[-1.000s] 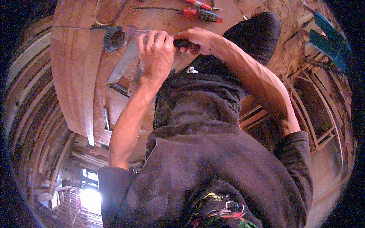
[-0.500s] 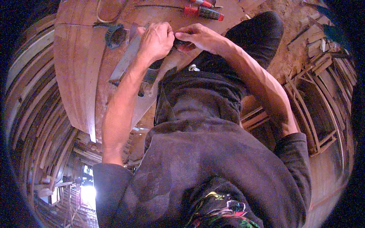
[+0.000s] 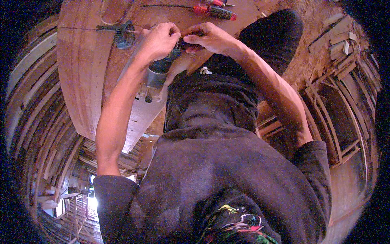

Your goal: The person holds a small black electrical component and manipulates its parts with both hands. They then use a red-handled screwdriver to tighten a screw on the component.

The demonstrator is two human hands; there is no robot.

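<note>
My left hand (image 3: 161, 41) is closed, with thumb and fingertips pinched together above a dark cylindrical tool body with a grey metal end (image 3: 157, 76). Facing it, my right hand (image 3: 208, 39) has its fingers bent and thumb pressed in, around a dark piece (image 3: 191, 45) beside the tool body. What lies between the fingertips is too small and shaded to name. A dark ring-shaped part with a short arm (image 3: 124, 35) lies on the wooden board, left of my left hand.
Beyond my hands lies a screwdriver with a red and black handle (image 3: 219, 13), another red-handled tool (image 3: 216, 2) next to it. The work rests on a broad wooden board (image 3: 83, 81). Wood scraps (image 3: 337, 44) and a wooden frame (image 3: 325, 118) are at right; stacked planks (image 3: 32, 101) line the left.
My left hand has shifted slightly and its forearm has swung left. The long grey piece under it has turned, and the tool's round grey end now shows. My right hand stays nearly in place.
</note>
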